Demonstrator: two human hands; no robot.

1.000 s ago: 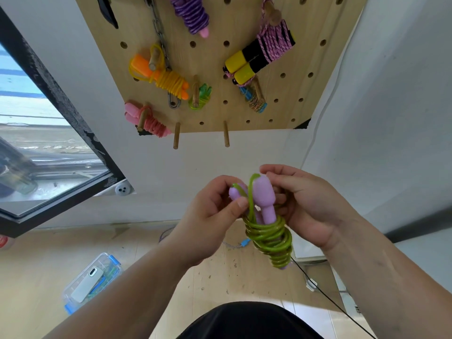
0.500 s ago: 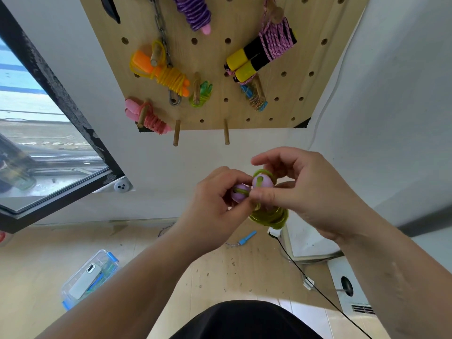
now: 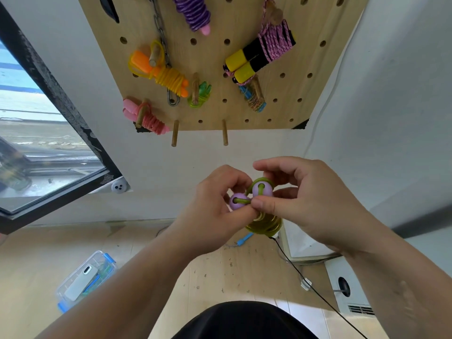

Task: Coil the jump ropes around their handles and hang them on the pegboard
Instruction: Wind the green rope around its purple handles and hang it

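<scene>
View: head camera, the only one.
Rope: lime-green plastic jump rope (image 3: 265, 222), coiled round its two round-ended lilac handles (image 3: 263, 189). It's in both my hands, in front of the wall, below the light wooden pegboard (image 3: 244, 57) and well apart from it.
Left hand (image 3: 215, 211): fingers curled round the left handle, gripping.
Right hand (image 3: 313, 204): thumb and forefinger pinch the green cord where it crosses between the handle ends. The rest curl behind the coil.
Change: a second ago the handles were side-on with the coil hanging below. Now they're tipped end-on to me, and my hands are higher.
Meaning: coiling looks done. I judge I'm tucking the last loop. Hanging is not yet done.
Board: two bare wooden pegs (image 3: 225, 132) on the bottom row. Other coiled ropes (image 3: 168, 77) hang above.
Risk: springy cord, so the coil probably unwinds if the pinch slips.
</scene>
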